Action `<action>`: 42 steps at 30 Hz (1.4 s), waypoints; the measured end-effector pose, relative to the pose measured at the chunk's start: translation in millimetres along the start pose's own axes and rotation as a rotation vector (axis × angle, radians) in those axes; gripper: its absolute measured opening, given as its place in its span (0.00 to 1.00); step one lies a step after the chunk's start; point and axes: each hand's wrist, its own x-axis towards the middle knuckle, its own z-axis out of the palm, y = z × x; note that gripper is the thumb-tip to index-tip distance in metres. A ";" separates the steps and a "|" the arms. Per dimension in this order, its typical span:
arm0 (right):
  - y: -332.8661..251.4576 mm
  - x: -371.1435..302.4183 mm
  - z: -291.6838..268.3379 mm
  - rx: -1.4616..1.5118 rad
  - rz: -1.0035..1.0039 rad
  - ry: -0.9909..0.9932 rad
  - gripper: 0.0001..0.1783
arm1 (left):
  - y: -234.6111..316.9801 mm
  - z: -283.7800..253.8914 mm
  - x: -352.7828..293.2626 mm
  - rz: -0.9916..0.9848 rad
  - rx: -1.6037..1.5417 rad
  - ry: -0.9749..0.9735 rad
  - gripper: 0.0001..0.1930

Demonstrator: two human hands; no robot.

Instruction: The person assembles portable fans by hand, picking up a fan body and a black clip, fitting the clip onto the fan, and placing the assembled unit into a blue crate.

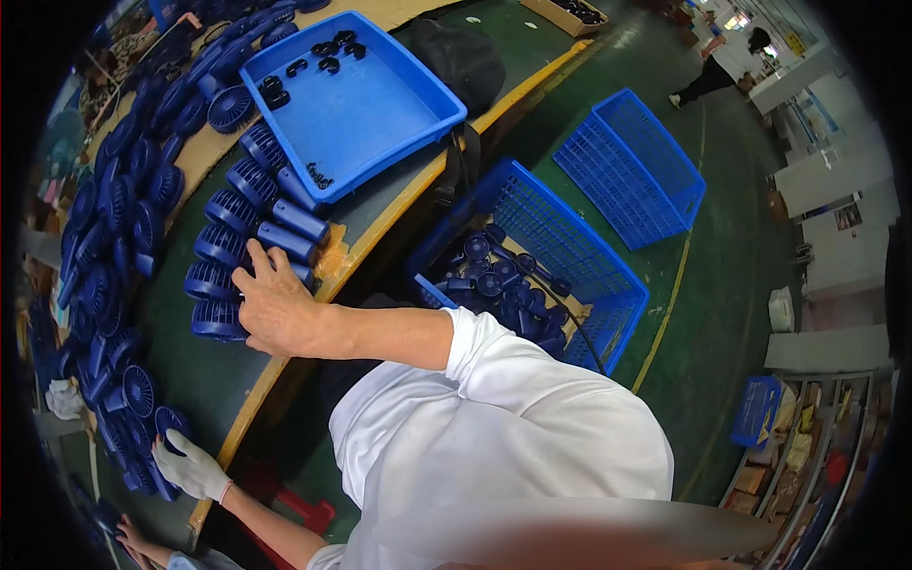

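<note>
My bare right hand (282,309) is over the near end of a row of dark blue handheld fans (223,244) on the green worktop. Its fingers curl over the handle of one of the nearest fans, which they partly hide. The row lies with round grilles to the left and handles toward the yellow table edge. At the lower left, my left hand (193,468), in a white glove, has its fingers closed around a handheld fan (171,421) at the edge of a heap of similar fans (119,204). The glove hides part of that fan.
A blue tray (366,176) with small black curved parts (328,52) stands beyond the row. Past the table edge, a blue crate (608,285) holds several fans; another crate (632,171) stands behind. A co-worker's hand (138,543) shows at bottom left; a person (731,62) walks far off.
</note>
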 end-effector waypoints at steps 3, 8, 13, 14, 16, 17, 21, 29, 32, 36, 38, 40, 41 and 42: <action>-2.2 2.1 -6.7 -0.009 0.041 -0.149 0.19 | -13.2 4.1 11.4 0.043 0.008 -0.081 0.29; 9.1 -1.6 -13.2 0.013 -0.033 -0.199 0.18 | 4.1 -25.1 27.3 0.036 0.094 -0.448 0.28; 17.6 -40.1 -21.4 0.054 -0.199 0.030 0.12 | -19.6 -7.9 13.4 0.191 -0.139 -0.331 0.29; 18.6 -52.8 -21.3 0.050 -0.232 0.124 0.12 | -25.2 -3.0 8.4 0.182 -0.102 -0.283 0.29; 26.0 -83.4 -23.1 0.121 -0.201 0.178 0.11 | -27.8 3.7 8.3 0.160 -0.023 -0.339 0.29; 29.9 -97.7 -24.1 0.105 -0.204 0.221 0.12 | -27.1 6.0 7.3 0.139 0.060 -0.390 0.29; 52.0 -166.8 -35.3 0.039 -0.154 0.243 0.14 | 48.1 -24.3 16.6 0.193 -0.080 -0.305 0.21; 113.7 -324.8 -6.9 -0.121 0.712 -0.060 0.19 | 124.2 -24.7 26.6 0.657 -0.300 -0.070 0.22; 161.6 -375.9 26.7 -0.048 1.319 -0.407 0.27 | 148.9 -33.2 28.9 0.693 -0.370 -0.102 0.21; 191.5 -472.0 67.2 0.054 1.513 -0.573 0.31 | 171.9 -25.1 42.3 0.793 -0.468 -0.107 0.19; 204.7 -496.1 79.7 0.038 1.566 -0.524 0.29 | 172.1 -20.9 39.4 0.782 -0.467 -0.083 0.19; 203.8 -496.3 82.3 -0.041 1.567 -0.414 0.28 | 172.1 -19.1 37.1 0.775 -0.467 -0.067 0.20; 196.6 -472.2 76.8 0.052 1.494 -0.449 0.26 | 176.3 -18.1 37.1 0.777 -0.468 -0.064 0.20; 184.2 -432.7 62.2 0.135 1.410 -0.486 0.25 | 179.5 -19.0 35.6 0.756 -0.464 -0.058 0.20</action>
